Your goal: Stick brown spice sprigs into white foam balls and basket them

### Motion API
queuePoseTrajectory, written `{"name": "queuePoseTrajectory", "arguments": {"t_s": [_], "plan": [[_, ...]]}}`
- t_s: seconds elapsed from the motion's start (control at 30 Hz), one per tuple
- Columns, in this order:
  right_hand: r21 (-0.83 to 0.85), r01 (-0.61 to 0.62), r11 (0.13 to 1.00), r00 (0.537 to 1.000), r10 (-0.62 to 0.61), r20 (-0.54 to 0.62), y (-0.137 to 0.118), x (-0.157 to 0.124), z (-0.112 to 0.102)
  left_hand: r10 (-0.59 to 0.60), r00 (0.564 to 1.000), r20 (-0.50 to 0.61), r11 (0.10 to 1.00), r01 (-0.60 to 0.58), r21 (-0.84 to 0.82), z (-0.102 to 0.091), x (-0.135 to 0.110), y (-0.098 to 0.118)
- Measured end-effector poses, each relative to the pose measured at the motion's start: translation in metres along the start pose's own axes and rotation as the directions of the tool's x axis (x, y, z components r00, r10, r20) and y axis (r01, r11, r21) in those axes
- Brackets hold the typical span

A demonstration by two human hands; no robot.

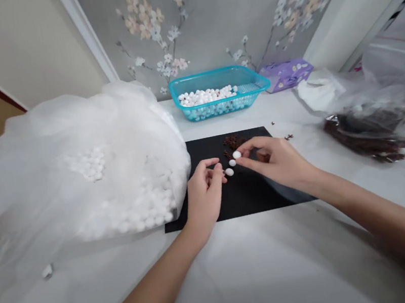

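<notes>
Overhead, from the head camera, the right hand point(277, 161) pinches a white bead point(237, 154) between thumb and forefinger, above a black mat point(259, 196). The left hand point(206, 203) rests on the mat's edge with its fingers loosely curled, just beside two more white beads point(229, 172), and shows nothing in its grip. Dark reddish-brown dried crumbs point(234, 142) lie on the mat beyond the hands. A bulging clear plastic bag of white beads point(74, 166) slumps against the mat's left side on the white surface point(245, 278). Farther back sit a teal plastic basket point(192, 84) of beads and a purple tissue box point(286, 75), its print too small to read. A clear bag of dark dried material point(369, 135) lies on the right.
</notes>
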State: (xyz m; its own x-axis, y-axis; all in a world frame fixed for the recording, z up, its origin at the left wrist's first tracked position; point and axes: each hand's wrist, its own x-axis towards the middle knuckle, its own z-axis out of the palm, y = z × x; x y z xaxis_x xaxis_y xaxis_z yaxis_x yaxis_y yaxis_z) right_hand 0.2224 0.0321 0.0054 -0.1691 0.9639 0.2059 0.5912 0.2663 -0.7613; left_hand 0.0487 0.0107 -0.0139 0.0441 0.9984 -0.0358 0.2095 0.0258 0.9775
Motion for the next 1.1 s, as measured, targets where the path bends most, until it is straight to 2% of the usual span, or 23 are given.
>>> {"name": "queuePoseTrajectory", "arguments": {"t_s": [0.1, 0.2, 0.37, 0.5, 0.63, 0.8, 0.93, 1.1], "plan": [[-0.103, -0.029, 0.994, 1.0, 0.029, -0.002, 0.012, -0.014, -0.005, -0.001, 1.0, -0.029, 1.0, 0.0, -0.012, 0.0, 0.0, 0.002], [-0.085, -0.015, 0.996, 1.0, 0.016, 0.015, 0.011, -0.02, -0.004, 0.025, 1.0, 0.01, 1.0, -0.024, -0.01, 0.0, -0.001, 0.006], [-0.061, 0.155, 0.986, 0.985, -0.149, 0.092, 0.002, -0.023, 0.005, 0.06, 0.984, 0.167, 0.996, -0.069, 0.048, 0.002, -0.002, 0.007], [-0.077, 0.211, 0.974, 0.969, -0.199, 0.146, 0.009, -0.023, 0.005, 0.057, 0.992, 0.111, 0.989, -0.071, 0.129, 0.001, 0.003, 0.003], [-0.092, 0.182, 0.979, 0.977, -0.169, 0.128, 0.018, -0.021, 0.001, 0.102, 0.989, 0.107, 0.966, -0.124, 0.225, 0.001, 0.004, 0.001], [-0.102, 0.099, 0.99, 0.985, -0.083, 0.155, 0.02, -0.019, 0.002, 0.153, 0.979, 0.137, 0.865, -0.199, 0.46, 0.001, 0.0, 0.003], [-0.064, 0.047, 0.997, 0.991, -0.038, 0.13, 0.018, -0.019, 0.004, 0.166, 0.977, 0.132, 0.818, -0.211, 0.536, 0.002, -0.004, 0.007], [-0.083, -0.003, 0.997, 0.997, 0.009, 0.076, 0.016, -0.017, 0.007, 0.193, 0.958, 0.21, 0.683, -0.285, 0.673, 0.005, -0.008, 0.007]]}}
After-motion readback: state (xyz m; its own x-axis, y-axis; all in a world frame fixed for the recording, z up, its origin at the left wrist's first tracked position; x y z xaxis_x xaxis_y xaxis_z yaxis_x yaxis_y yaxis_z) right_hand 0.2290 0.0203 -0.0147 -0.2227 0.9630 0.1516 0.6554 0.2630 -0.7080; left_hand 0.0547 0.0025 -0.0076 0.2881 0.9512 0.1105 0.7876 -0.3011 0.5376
